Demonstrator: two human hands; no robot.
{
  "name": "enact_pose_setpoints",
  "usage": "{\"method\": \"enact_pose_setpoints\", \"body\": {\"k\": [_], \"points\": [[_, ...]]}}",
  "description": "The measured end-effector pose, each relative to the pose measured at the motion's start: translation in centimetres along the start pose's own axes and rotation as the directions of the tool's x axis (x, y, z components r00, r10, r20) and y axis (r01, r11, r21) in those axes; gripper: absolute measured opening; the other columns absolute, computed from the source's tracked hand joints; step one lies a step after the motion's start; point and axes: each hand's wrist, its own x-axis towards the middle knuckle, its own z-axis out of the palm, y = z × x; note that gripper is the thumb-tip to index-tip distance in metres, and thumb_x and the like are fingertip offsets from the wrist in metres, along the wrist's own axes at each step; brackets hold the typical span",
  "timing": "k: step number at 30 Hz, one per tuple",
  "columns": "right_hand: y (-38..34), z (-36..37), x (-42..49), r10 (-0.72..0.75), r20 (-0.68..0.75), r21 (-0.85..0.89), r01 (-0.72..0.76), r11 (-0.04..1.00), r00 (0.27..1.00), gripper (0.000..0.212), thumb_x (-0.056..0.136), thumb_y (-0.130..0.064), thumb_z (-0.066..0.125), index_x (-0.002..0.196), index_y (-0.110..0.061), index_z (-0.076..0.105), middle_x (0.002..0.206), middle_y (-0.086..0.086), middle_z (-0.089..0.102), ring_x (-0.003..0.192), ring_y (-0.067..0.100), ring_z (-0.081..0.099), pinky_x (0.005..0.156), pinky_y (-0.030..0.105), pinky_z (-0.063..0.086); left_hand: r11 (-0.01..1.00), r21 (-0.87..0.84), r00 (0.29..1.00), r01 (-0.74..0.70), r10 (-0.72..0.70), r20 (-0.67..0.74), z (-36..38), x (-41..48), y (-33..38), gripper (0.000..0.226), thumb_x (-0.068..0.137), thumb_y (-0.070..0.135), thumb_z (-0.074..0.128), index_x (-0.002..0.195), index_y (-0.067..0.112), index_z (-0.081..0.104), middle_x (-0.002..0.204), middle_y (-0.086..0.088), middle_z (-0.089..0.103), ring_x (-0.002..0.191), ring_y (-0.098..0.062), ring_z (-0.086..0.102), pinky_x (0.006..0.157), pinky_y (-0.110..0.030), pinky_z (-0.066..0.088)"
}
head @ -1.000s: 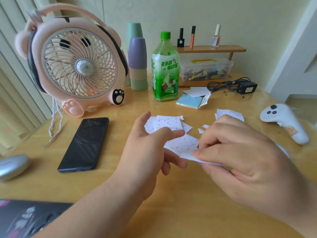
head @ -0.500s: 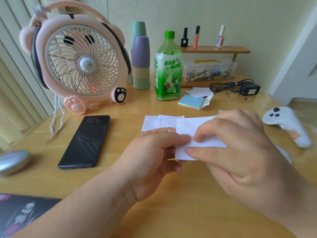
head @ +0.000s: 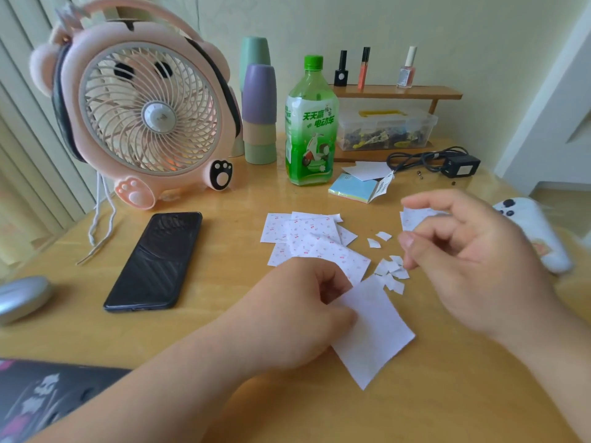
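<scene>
Over the table (head: pixel 224 273), a white sheet (head: pixel 374 334) is pinched at its upper left corner by the left hand (head: pixel 297 308) — just below the patterned sheets (head: pixel 303 238). The right hand (head: pixel 473 263) is held blurred, fingers curled, beside small scraps (head: pixel 391 274) — whether anything is gripped cannot be told.

Field note: two bare hands, bare forearms.
Left hand (head: pixel 303 302) and right hand (head: pixel 473 266) uncovered, forearms likewise to the frame edge; right thumbnail short and plain.
</scene>
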Motion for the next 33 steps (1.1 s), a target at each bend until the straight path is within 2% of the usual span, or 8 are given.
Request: {"method": "enact_pose_setpoints", "body": {"k": [2, 5, 10, 15, 19, 24, 30, 33], "points": [[0.1, 0.1, 0.2, 0.051, 0.045, -0.035, -0.049, 0.998, 0.998, 0.028, 0.092, -0.006, 0.069, 0.103, -0.031, 0.062, 0.06, 0.005, 0.062, 0.047, 0.009, 0.048, 0.051, 0.009, 0.036, 0.992, 0.124, 0.999, -0.025, 0.03, -0.034, 0.1, -0.1, 0.0, 0.008, 0.086, 0.028, 0.067, 0.089, 0.035, 0.066, 0.082, 0.013, 0.07, 0.057, -0.003, 0.061, 0.058, -0.025, 0.054], [0.7, 0.3, 0.6, 0.122, 0.106, -0.132, -0.108, 0.985, 0.987, 0.027, 0.09, -0.008, 0.073, 0.096, -0.032, 0.063, 0.052, -0.002, 0.052, 0.045, 0.008, 0.043, 0.052, 0.009, 0.038, 0.99, 0.139, 1.0, -0.018, 0.02, -0.018, 0.2, -0.1, 0.1, 0.011, 0.086, 0.031, 0.068, 0.093, 0.039, 0.066, 0.085, 0.015, 0.069, 0.058, -0.001, 0.06, 0.057, -0.023, 0.054], [2.0, 1.1, 1.1, 0.231, 0.188, -0.361, -0.152, 0.92, 0.955, 0.026, 0.082, -0.027, 0.081, 0.097, -0.04, 0.065, 0.086, -0.015, 0.067, 0.085, 0.004, 0.058, 0.078, 0.022, 0.05, 0.985, 0.169, 0.998, -0.046, 0.051, -0.025, 0.3, 0.0, 0.1, 0.005, 0.087, 0.028, 0.063, 0.086, 0.032, 0.066, 0.079, 0.01, 0.069, 0.06, -0.002, 0.056, 0.05, -0.015, 0.044], [1.4, 2.3, 1.6, 0.158, 0.328, -0.504, 0.031, 0.863, 0.931, 0.048, 0.075, -0.048, 0.072, 0.12, -0.032, 0.065, 0.106, -0.022, 0.057, 0.108, 0.005, 0.045, 0.093, 0.027, 0.044, 0.989, 0.14, 0.998, -0.041, 0.049, -0.05, -0.2, -0.1, 0.0, 0.007, 0.084, 0.023, 0.063, 0.077, 0.022, 0.064, 0.06, 0.011, 0.053, 0.052, -0.005, 0.046, 0.048, -0.017, 0.038], [0.7, 2.5, 1.4, 0.2, 0.375, -0.502, 0.017, 0.865, 0.905, 0.065, 0.072, -0.059, 0.066, 0.132, -0.037, 0.056, 0.105, -0.034, 0.045, 0.121, 0.004, 0.037, 0.107, 0.032, 0.036, 0.974, 0.222, 0.997, -0.047, 0.057, -0.041, -0.6, -0.2, -0.1, 0.006, 0.082, 0.022, 0.058, 0.081, 0.017, 0.061, 0.06, 0.009, 0.049, 0.053, -0.009, 0.044, 0.049, -0.02, 0.038], [1.4, 3.1, 1.6, 0.226, 0.292, -0.525, -0.042, 0.85, 0.929, 0.065, 0.077, -0.053, 0.079, 0.135, -0.041, 0.052, 0.104, -0.031, 0.047, 0.119, 0.008, 0.043, 0.107, 0.034, 0.038, 0.962, 0.271, 0.998, -0.039, 0.027, 0.048, -0.1, -0.4, 0.2, 0.011, 0.081, 0.022, 0.058, 0.084, 0.03, 0.065, 0.074, 0.012, 0.067, 0.062, -0.004, 0.06, 0.05, -0.017, 0.045], [2.0, 3.6, 1.8, 0.291, 0.268, -0.378, -0.177, 0.908, 0.918, 0.067, 0.072, -0.034, 0.09, 0.127, -0.045, 0.054, 0.108, -0.02, 0.057, 0.103, 0.003, 0.057, 0.086, 0.019, 0.046, 0.96, 0.278, 0.999, -0.042, 0.037, 0.021, 0.1, -0.2, -0.2, 0.035, 0.084, 0.025, 0.06, 0.108, 0.049, 0.055, 0.089, 0.02, 0.062, 0.074, 0.003, 0.059, 0.054, -0.01, 0.041], [2.0, 3.6, 1.9, 0.289, 0.249, -0.359, -0.19, 0.914, 0.924, 0.066, 0.069, -0.031, 0.092, 0.123, -0.043, 0.057, 0.103, -0.017, 0.059, 0.098, 0.004, 0.057, 0.084, 0.024, 0.049, 0.96, 0.277, 0.999, -0.044, 0.041, 0.017, 0.1, -0.1, -0.2, 0.034, 0.084, 0.027, 0.061, 0.109, 0.05, 0.054, 0.09, 0.02, 0.063, 0.074, 0.003, 0.059, 0.054, -0.01, 0.042]]}}
